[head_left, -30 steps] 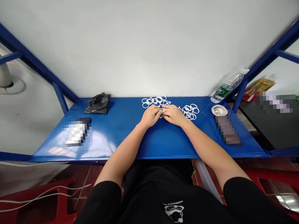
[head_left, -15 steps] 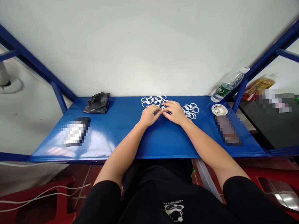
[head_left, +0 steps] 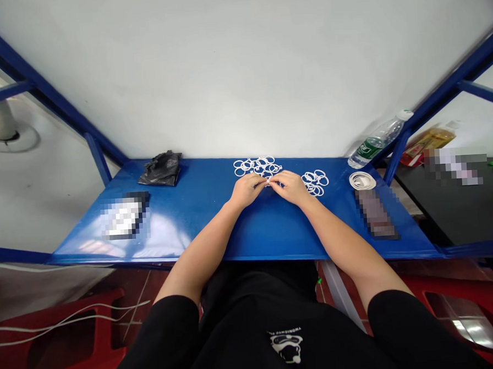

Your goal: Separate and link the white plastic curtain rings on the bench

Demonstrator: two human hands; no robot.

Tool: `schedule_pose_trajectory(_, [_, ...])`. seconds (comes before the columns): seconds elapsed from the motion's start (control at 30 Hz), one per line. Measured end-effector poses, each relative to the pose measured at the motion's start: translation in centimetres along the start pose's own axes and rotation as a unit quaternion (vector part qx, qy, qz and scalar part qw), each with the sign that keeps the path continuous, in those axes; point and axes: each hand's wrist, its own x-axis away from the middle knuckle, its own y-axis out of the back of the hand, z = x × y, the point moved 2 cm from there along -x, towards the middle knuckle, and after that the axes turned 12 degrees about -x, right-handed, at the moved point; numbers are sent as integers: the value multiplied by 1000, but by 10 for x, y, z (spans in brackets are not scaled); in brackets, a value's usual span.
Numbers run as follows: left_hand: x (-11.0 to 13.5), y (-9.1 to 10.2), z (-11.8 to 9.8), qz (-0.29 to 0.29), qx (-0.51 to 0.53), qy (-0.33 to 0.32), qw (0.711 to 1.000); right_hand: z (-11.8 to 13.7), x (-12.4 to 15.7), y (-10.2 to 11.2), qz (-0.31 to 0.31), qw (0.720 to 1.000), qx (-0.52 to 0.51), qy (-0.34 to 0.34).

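My left hand [head_left: 246,191] and my right hand [head_left: 291,187] meet over the blue table, fingertips almost touching. Both pinch a small white ring [head_left: 268,180], which looks like a curtain ring; most of it is hidden by the fingers. Just behind the hands lies a loose group of several white rings [head_left: 251,165], some with small knobs on their rims. A second group of white rings [head_left: 315,183] rests on the table to the right of my right hand, partly overlapping one another.
A black plastic bag [head_left: 162,169] lies at the back left, with a blurred item [head_left: 126,215] before it. On the right are a leaning water bottle [head_left: 378,142], a coiled white cable [head_left: 362,181] and a blurred dark object [head_left: 376,215]. A wall [head_left: 241,85] stands behind the table.
My right hand's fingers have closed in from a looser, more spread pose to a pinch against the left fingertips. Both forearms stay in nearly the same place.
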Motion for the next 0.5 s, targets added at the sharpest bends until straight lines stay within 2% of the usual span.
schedule_pose_trajectory(0.27, [0,5,-5,-1,8,-27,1000,3,1,-1,1,1000,7,3])
schedule_pose_trajectory(0.5, [0,2,-6,-44,7,-64,997,-2,2,-4,-10,999,13,49])
